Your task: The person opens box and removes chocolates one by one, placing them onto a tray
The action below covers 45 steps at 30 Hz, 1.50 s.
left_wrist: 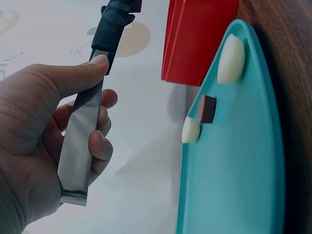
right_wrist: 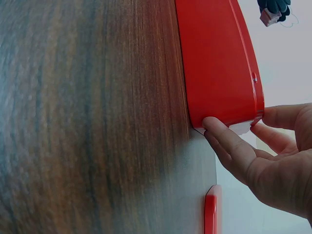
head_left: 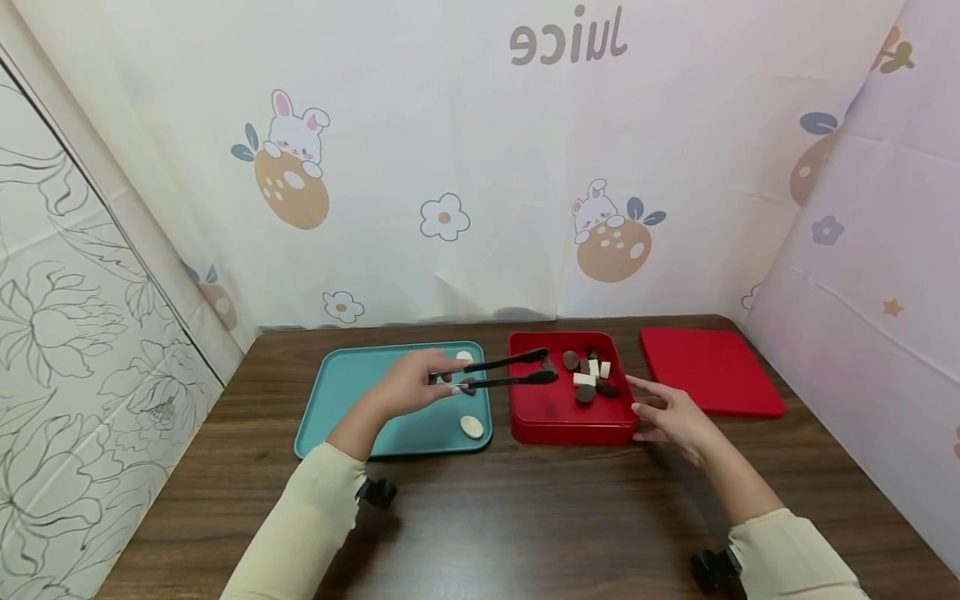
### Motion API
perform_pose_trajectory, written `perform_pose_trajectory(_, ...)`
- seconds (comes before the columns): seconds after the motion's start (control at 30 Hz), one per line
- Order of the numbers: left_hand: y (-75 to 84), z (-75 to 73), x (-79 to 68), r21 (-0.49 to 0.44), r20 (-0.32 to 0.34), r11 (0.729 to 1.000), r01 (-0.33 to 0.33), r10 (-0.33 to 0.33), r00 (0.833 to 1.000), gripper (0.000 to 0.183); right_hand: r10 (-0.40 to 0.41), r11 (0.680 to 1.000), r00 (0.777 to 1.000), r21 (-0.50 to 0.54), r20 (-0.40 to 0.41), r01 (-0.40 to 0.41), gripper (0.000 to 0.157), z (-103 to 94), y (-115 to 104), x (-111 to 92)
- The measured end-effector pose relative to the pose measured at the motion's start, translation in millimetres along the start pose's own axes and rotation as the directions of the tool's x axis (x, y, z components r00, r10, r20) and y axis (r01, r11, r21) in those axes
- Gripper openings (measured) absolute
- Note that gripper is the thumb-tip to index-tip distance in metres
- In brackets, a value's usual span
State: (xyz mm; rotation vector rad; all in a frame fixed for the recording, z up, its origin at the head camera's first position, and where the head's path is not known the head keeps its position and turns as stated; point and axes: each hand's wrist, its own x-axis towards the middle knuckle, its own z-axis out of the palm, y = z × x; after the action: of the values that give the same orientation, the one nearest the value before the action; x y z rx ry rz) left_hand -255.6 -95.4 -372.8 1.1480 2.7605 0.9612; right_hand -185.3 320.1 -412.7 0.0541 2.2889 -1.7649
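While its black tips hang over the left part of the glossy red rectangular plastic box (head_left: 570, 434), the pair of slim tongs with silver metal handle and black arms (head_left: 513, 381) reaches in from above the teal rounded rectangular tray (head_left: 352, 392). Looks light and springy, metal probably slick; best hold is mid-handle, thumb against fingers. A small brown block (right_wrist: 268, 18) seems caught at the tips; exact contact too small to tell. Likely hard, smooth, light, so could twist out; nip it on flat sides, gently.

Left hand (head_left: 416, 382): closed on the handle, thumb one side, curled fingers the other, tong arms a narrow gap apart. Right hand (head_left: 670, 419): not clenched, fingers spread and mostly straight, touching the box's right wall, one fingertip low, others nearer the rim.

Box seems stiff, light enough to slide on the dark brown wood-grain table (head_left: 480, 508); steady it by a wall or corner. White rectangular blocks (head_left: 584, 380) and dark brown pieces (head_left: 585, 393) sit in its right half. Cream oval piece (head_left: 471, 427) at the tray's right front looks smooth, awkward to nip; take it across its edges.
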Motion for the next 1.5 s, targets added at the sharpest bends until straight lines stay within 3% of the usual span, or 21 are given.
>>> perform_pose_trajectory(0.57, -20.8, -6.1, -36.8, -0.065, -0.146, 0.993, 0.099, -0.107, 0.983, 0.044, 0.020, 1.000, 1.000, 0.011, 0.004, -0.020, 0.064, 0.8, -4.4, -1.2)
perform_pose_trajectory(1.17, -42.8, -20.5, -75.4, -0.163, -0.242, 0.966, 0.201, -0.237, 0.941, 0.045, 0.024, 1.000, 1.000, -0.003, 0.002, -0.024, 0.065, -0.8, -2.4, 0.7)
perform_pose_trajectory(1.5, -53.7, -21.8, -88.3, -0.102, -0.277, 0.953, 0.285, -0.302, 0.912, 0.045, 0.013, 1.000, 1.000, 0.000, 0.007, -0.013, 0.064, -0.8, -2.2, 0.8)
